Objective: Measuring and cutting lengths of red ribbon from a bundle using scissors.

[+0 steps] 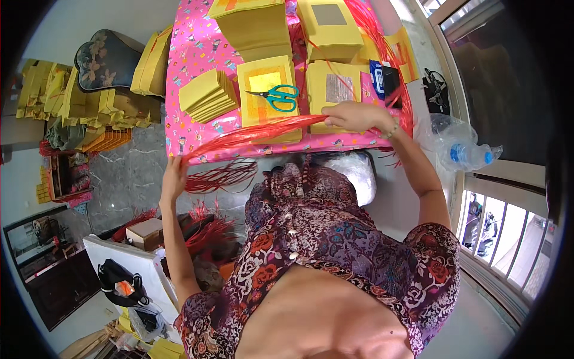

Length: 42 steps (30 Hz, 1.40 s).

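Observation:
A bundle of red plastic strings (257,131) stretches between my two hands along the near edge of the table. My left hand (174,175) is closed round its left end, with loose string ends hanging below. My right hand (354,116) grips the other end over the near right part of the table. Just beyond the bundle, teal-handled scissors (280,97) lie on a stack of yellow paper (251,112) with an orange and gold patch. A fanned pile of yellow paper (206,99) sits to the left, and another yellow stack (317,78) with a silvery patch to the right.
Taller yellow stacks (254,30) stand at the back of the pink patterned tablecloth (188,45). More red strings (403,84) run down its right side, beside a black phone-like object (391,81). A clear plastic bag with bottles (457,149) is at right. A chair (107,60) stands left.

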### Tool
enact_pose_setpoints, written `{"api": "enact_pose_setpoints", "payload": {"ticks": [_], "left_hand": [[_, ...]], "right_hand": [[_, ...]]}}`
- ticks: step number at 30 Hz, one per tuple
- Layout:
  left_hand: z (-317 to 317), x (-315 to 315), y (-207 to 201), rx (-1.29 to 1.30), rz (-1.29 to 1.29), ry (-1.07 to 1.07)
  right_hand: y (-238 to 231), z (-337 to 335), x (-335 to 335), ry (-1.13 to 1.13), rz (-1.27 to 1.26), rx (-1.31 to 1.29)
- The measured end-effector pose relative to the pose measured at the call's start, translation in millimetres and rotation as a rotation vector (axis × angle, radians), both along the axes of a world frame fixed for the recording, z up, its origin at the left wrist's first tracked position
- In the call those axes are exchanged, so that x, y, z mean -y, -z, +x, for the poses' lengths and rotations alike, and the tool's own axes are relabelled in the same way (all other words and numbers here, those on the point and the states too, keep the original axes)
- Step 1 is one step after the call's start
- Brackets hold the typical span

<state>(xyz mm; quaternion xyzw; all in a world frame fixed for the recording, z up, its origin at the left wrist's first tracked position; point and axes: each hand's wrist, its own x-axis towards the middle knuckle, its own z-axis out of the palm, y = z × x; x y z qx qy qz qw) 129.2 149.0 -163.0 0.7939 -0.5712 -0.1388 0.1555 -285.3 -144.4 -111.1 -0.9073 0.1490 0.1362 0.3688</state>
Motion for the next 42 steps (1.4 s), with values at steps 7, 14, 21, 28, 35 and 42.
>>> {"api": "enact_pose_setpoints", "payload": {"ticks": [7, 14, 21, 28, 35, 42], "left_hand": [[-148.6, 98.3, -54.3, -0.189, -0.282, 0.438], [-160.1, 108.7, -22.2, -0.077, -0.078, 0.472], [-93.0, 71.1, -4.8, 0.008, -0.120, 0.374], [-111.7, 96.2, -39.1, 0.090, -0.213, 0.582], [-198.6, 135.6, -63.0, -0.565, 0.047, 0.396], [-189.5, 129.7, -58.0, -0.492, 0.155, 0.496]], "right_hand": [[-17.4, 66.6, -45.1, -0.025, -0.228, -0.010], [-7.1, 72.6, -59.4, -0.064, -0.315, 0.189], [-15.7, 20.1, -33.6, 0.058, -0.329, 0.114], [-21.1, 31.7, -39.0, 0.038, -0.517, 0.121], [-19.7, 70.7, -62.9, -0.138, -0.637, 0.251], [-37.8, 63.3, -47.7, -0.106, -0.324, 0.194]]}}
